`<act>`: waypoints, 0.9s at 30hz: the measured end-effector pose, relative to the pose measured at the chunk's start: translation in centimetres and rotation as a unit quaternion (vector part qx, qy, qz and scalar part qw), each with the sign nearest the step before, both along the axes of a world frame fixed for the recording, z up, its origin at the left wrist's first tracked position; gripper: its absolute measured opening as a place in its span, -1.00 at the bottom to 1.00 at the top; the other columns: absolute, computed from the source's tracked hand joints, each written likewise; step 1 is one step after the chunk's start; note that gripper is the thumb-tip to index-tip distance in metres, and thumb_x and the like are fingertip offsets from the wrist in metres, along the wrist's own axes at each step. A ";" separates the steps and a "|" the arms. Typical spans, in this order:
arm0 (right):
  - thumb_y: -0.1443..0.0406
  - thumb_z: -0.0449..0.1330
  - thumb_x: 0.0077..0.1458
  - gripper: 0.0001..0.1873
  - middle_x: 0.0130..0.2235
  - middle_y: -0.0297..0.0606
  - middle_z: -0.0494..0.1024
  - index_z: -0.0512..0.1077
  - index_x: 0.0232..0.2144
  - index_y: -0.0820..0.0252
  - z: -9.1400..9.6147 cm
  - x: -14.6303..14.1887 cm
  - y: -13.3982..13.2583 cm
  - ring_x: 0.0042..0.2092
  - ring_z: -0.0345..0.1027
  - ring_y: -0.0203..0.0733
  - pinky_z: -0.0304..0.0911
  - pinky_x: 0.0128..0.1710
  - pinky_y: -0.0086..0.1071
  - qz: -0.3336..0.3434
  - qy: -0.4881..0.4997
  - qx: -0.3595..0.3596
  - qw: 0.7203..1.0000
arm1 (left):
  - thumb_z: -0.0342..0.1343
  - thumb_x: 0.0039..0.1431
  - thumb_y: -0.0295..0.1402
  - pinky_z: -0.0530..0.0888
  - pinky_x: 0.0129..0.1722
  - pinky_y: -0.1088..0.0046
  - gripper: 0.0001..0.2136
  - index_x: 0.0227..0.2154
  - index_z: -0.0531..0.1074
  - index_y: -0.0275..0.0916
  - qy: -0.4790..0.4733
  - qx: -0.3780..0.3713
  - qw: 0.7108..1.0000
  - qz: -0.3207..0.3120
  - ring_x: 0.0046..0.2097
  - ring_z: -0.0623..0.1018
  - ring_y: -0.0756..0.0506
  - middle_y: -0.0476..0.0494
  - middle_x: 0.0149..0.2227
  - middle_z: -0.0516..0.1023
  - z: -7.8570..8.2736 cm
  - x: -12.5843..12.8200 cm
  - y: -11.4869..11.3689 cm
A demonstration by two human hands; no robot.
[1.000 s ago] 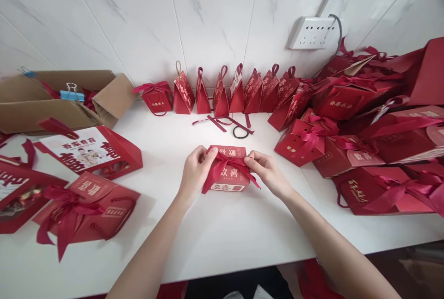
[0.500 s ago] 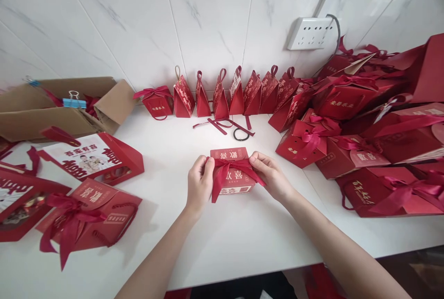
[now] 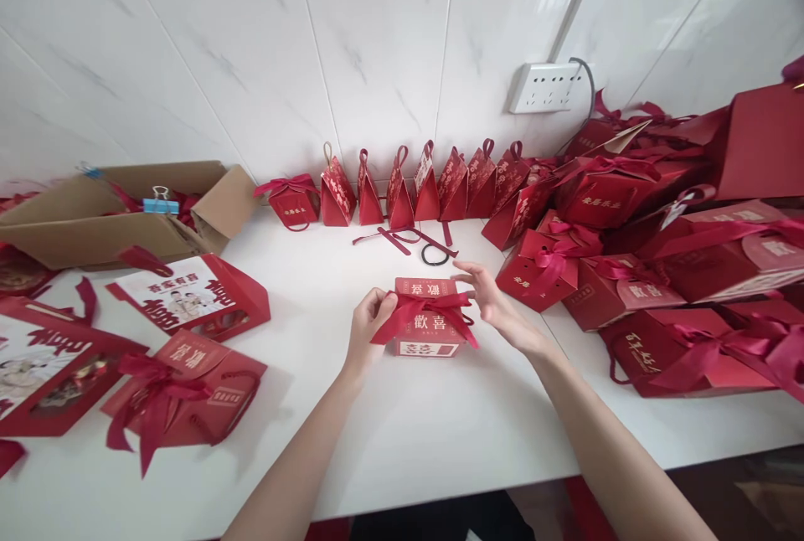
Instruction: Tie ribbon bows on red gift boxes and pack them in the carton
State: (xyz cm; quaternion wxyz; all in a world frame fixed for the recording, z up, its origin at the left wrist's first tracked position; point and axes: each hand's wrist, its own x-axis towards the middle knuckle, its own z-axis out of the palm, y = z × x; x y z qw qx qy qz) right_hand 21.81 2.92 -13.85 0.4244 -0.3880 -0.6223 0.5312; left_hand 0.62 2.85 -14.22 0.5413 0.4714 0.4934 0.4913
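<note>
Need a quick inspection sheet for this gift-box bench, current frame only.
Surface: white table, glossy.
Job's things: small red box upright at centre, ribbon bow across its top.
Clutter: pyramid bags in a row along the wall; gift boxes piled right; cardboard carton with blue binder clip left; hair tie and loose ribbon strips behind the box.
Hands: left hand pinches the bow's left loop; right hand open by the box's right edge.
Cables: grey cable at wall socket.
Surroundings: white marbled wall tiles.

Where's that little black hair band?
Head view, centre: the black hair band lies on the white table just behind the ribboned red box, beside loose red ribbon strips.
</note>
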 end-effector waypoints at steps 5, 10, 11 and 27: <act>0.07 0.35 -0.19 0.23 0.24 0.06 -0.05 -0.43 0.26 0.01 0.6 0.2 -1.0 0.24 0.00 0.07 0.14 0.11 -0.05 0.084 -0.143 0.065 0.984 | 0.11 0.04 -0.09 0.29 -0.45 0.54 -0.69 -0.52 0.24 -0.24 -0.014 0.020 0.999 -0.032 -0.45 0.34 0.04 0.03 -0.49 0.35 0.5 -0.2 0.2; 0.30 0.31 -0.12 0.15 0.19 0.01 0.08 -0.41 0.27 -0.01 0.4 -1.3 -1.8 0.20 0.07 0.06 0.15 0.11 0.01 -0.031 -0.170 0.201 0.964 | 0.08 0.11 -0.16 0.32 -0.40 0.52 -0.75 -0.49 0.26 -0.22 0.041 0.126 0.991 0.022 -0.40 0.36 0.01 0.00 -0.46 0.34 3.0 -0.2 -1.7; 0.30 0.30 -0.10 0.13 0.20 0.01 0.05 -0.40 0.27 -0.04 0.5 -1.5 -2.0 0.21 0.05 0.08 0.17 0.10 0.02 -0.061 -0.169 0.241 0.954 | 0.07 0.13 -0.19 0.33 -0.39 0.50 -0.78 -0.49 0.27 -0.21 0.073 0.164 0.983 0.040 -0.39 0.37 -0.01 -0.02 -0.44 0.34 3.6 0.0 -2.5; 0.37 0.31 -0.07 0.05 0.24 -0.05 0.01 -0.27 0.26 -0.11 3.5 -0.3 -9.4 0.26 -0.05 0.10 0.26 0.05 0.03 -0.231 -0.064 0.417 0.876 | 0.10 0.10 -0.46 0.40 -0.09 0.29 -0.93 -0.43 0.31 -0.22 0.201 0.563 0.796 0.091 -0.30 0.37 0.00 -0.01 -0.41 0.27 7.6 4.9 -9.7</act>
